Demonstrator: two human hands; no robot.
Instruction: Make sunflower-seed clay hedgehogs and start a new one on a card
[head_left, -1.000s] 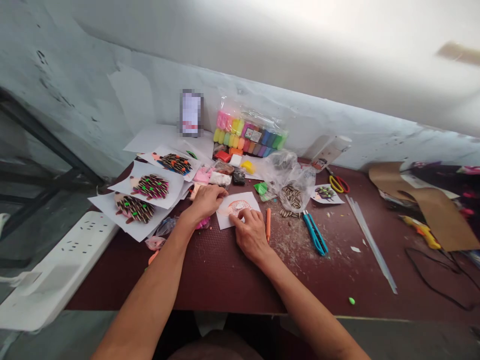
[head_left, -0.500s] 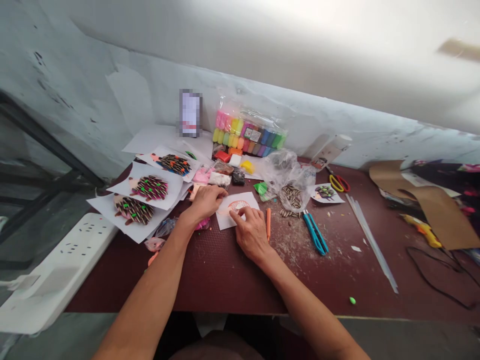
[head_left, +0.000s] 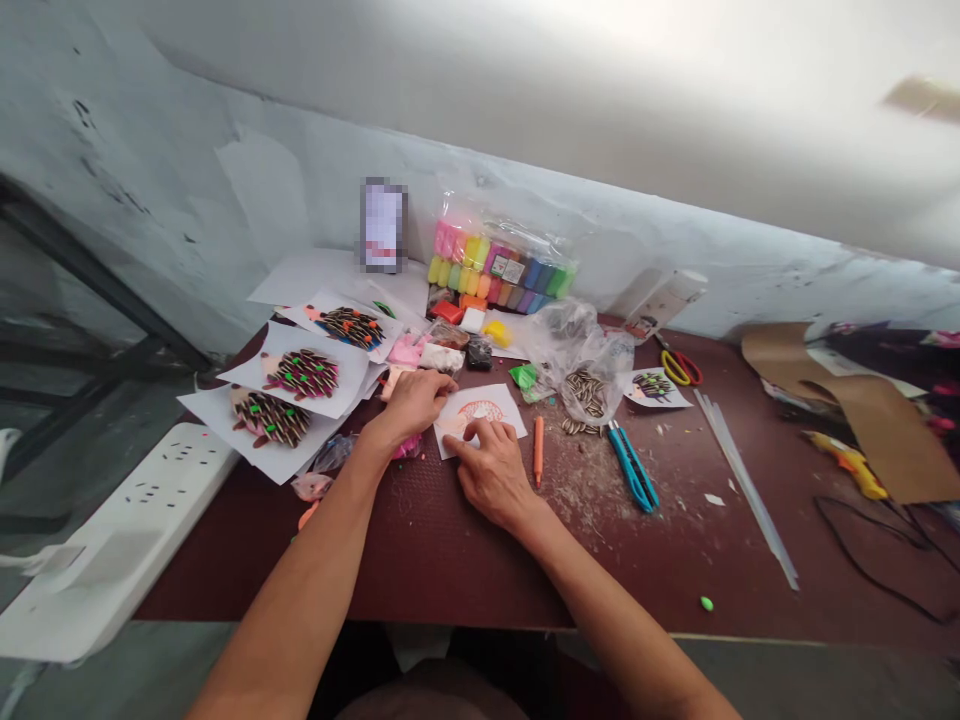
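Note:
A small white sheet of paper [head_left: 504,398] with an orange spotted drawing lies on the dark red table. My left hand [head_left: 416,402] has its fingers bent together at the sheet's upper left edge and steadies it; the fingertips are partly hidden. Over the lower part of the sheet is my right hand [head_left: 489,468], index finger stretched out to the paper's lower left and the other fingers bent. A pale orange patch shows on the drawing near that finger. Just right of the sheet lies an orange marker [head_left: 538,452].
Sheets with seed-covered hedgehogs [head_left: 301,375] lie left. Clay packs [head_left: 499,270] lean at the wall; a bag of striped seeds [head_left: 585,390] sits before them. Rightward are a blue cutter [head_left: 632,468], scissors [head_left: 681,368], glue sticks [head_left: 746,488] and a glue gun [head_left: 847,463]. A power strip [head_left: 127,530] is left.
My right hand has shifted slightly left, its index finger moving from the drawing's middle toward the sheet's lower left. More of the orange drawing shows. My left hand stays in place.

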